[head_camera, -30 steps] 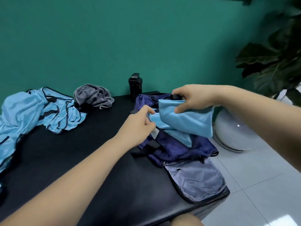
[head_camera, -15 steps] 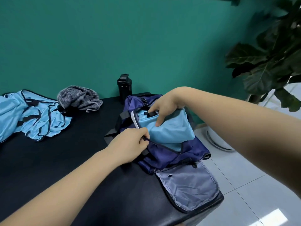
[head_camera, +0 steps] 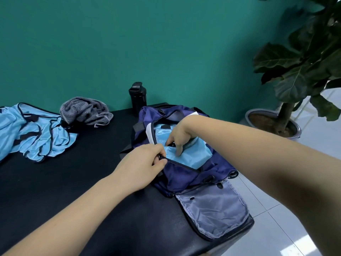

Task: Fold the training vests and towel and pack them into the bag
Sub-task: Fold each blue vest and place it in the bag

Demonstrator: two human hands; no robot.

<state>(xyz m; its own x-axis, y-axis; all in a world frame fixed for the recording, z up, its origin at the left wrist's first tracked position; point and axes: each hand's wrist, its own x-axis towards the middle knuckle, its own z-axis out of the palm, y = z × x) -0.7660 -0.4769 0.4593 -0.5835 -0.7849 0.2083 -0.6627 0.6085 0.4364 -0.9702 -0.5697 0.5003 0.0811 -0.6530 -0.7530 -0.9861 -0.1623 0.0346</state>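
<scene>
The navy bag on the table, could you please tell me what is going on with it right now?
A person is packing a light-blue folded vest into the navy bag on the black table. The left hand pinches the near edge of the bag's opening and holds it apart, while the right hand grips the folded vest, which sits partly inside. More blue vests lie in an unfolded heap at the table's left end, with the grey striped towel crumpled beside them.
</scene>
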